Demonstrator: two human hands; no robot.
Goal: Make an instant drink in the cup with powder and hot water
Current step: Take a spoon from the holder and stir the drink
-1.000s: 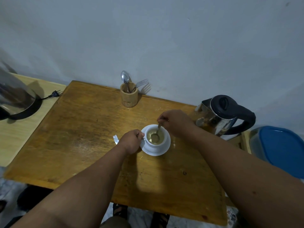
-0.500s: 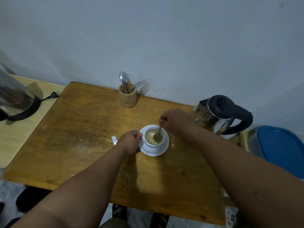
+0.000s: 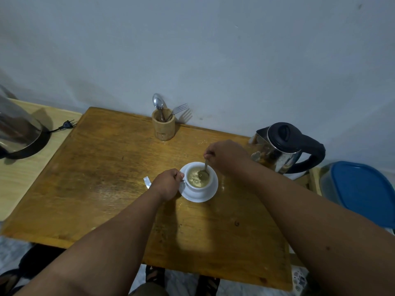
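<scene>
A white cup stands on a white saucer in the middle of the wooden table. Pale brownish liquid with lighter swirls fills the cup. My left hand grips the cup's handle on its left side. My right hand pinches the stem of a metal spoon, whose bowl dips into the liquid. A steel electric kettle with a black lid and handle stands at the table's right rear corner, just behind my right hand.
A wooden holder with a spoon and fork stands by the wall. A small silvery torn packet piece lies left of my left hand. A second kettle and a plug sit on the side table. A blue-lidded tub is at right.
The spoon's bowl has shifted inside the cup, from the middle toward the right side, and lighter swirls now show in the liquid. My left hand has stayed on the handle.
</scene>
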